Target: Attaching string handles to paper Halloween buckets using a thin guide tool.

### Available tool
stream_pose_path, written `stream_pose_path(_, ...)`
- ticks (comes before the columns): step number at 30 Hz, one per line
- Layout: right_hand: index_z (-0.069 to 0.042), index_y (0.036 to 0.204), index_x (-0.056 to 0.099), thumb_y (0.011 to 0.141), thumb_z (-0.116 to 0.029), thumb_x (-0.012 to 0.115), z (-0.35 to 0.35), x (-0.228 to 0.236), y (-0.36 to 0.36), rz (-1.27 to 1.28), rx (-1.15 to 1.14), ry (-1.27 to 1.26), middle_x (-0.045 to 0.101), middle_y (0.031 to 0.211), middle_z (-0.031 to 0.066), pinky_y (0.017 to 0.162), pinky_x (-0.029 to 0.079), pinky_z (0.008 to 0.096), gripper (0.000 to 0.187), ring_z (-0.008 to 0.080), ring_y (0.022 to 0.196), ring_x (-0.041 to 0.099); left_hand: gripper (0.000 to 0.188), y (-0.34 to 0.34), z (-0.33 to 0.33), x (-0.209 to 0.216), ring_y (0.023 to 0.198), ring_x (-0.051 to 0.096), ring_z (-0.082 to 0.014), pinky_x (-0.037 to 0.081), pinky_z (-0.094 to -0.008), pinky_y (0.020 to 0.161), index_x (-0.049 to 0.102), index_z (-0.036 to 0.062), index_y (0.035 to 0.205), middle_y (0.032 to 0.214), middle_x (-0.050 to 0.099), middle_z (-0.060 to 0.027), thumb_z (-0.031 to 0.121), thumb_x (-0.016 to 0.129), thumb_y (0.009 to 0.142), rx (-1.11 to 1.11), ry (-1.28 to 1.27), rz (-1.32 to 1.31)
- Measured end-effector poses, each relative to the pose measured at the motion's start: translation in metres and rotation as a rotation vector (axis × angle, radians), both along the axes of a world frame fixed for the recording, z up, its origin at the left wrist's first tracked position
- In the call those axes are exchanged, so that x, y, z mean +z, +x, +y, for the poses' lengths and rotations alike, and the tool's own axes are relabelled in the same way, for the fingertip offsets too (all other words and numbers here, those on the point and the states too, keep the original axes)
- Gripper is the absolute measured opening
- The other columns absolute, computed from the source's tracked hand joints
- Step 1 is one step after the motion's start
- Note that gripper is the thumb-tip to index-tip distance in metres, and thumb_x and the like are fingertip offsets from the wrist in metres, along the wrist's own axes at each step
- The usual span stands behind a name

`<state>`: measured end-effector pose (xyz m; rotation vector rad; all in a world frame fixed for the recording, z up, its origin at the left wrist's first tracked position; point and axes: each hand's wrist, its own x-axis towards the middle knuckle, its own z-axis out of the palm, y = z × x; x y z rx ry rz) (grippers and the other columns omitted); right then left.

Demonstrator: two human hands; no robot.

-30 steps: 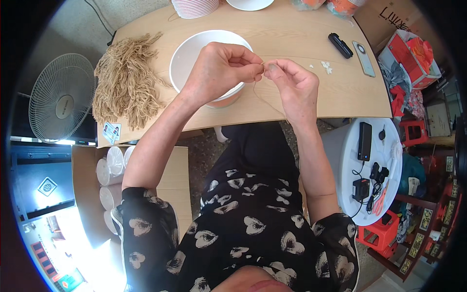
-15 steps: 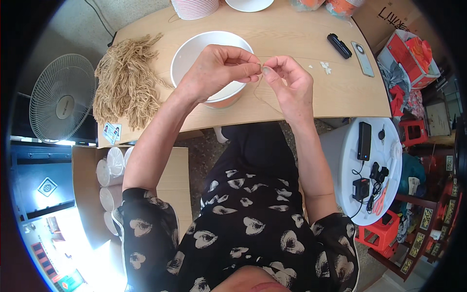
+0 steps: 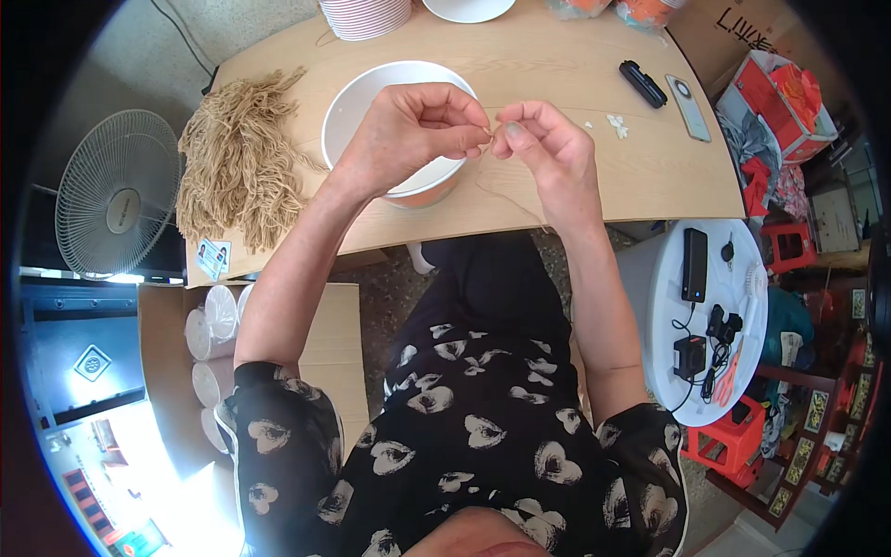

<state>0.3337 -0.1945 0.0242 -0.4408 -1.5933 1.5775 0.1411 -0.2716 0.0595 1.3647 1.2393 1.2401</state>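
Here: one thin tan string (image 3: pixel 506 190), pinched between left hand (image 3: pixel 408 135) and right hand (image 3: pixel 548 153), both grips clamped on it above the bench (image 3: pixel 557 56). One white bowl (image 3: pixel 371 102) beneath. One fibre bundle (image 3: pixel 237 162). One phone (image 3: pixel 688 95).

Light wooden table (image 3: pixel 557 65) with white bowl (image 3: pixel 371 102), tan string bundle (image 3: pixel 237 158), phone (image 3: pixel 688 95), black case (image 3: pixel 642 84).

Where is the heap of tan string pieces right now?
In the head view, the heap of tan string pieces lies on the wooden table's left end, just left of the white round bowl under the left hand.
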Motion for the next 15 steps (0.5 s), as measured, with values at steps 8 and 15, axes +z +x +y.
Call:
stream_pose_path(8,0.003,0.105,0.065,0.094,-0.002,0.066,0.007,0.005,0.003,-0.079,0.073,0.084,0.069,0.091,0.0032,0.078,0.051,0.0248,0.012,0.0088,0.082,0.063,0.012,0.003,0.000,0.002,0.083,0.069,-0.0095,0.056,-0.0223,0.077,0.070,-0.0020,0.100,0.089,0.073,-0.0059,0.002,0.075,0.090,-0.010,0.036,0.054)
stream_pose_path(15,0.002,0.102,0.066,0.095,-0.009,0.067,0.014,-0.004,0.006,0.027,0.169,-0.123,0.068,0.085,0.0045,0.077,0.051,0.0265,0.013,0.0117,0.078,0.063,0.010,0.003,-0.002,-0.001,0.083,0.069,-0.0096,0.057,-0.0228,0.076,0.070,-0.0022,0.097,0.089,0.073,-0.0062,0.002,0.074,0.090,-0.019,0.084,0.066)
